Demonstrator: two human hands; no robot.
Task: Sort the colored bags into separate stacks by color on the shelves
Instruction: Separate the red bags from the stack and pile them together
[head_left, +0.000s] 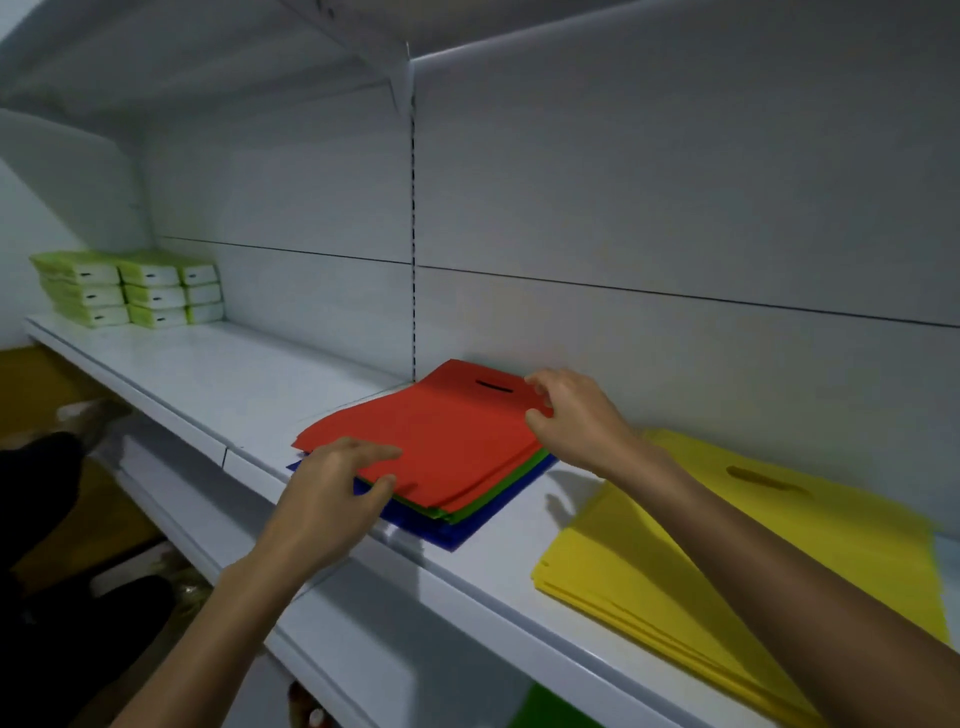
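Note:
A mixed pile of flat bags lies on the white shelf (218, 374). Red bags (447, 431) with a slot handle are on top, green bags (519, 475) show under them, and blue bags (467, 525) are at the bottom. My left hand (332, 499) pinches the near left edge of the red bags, thumb under, fingers on top. My right hand (571, 415) grips the far right edge of the red bags by the slot handle. A separate stack of yellow bags (675, 561) lies to the right, partly hidden by my right forearm.
Stacked green-and-white boxes (130, 288) stand at the far left of the shelf. Bare shelf surface lies between them and the pile. An upper shelf (208, 52) hangs overhead. Below, a lower shelf holds something green (545, 709); dark items lie on the floor at left.

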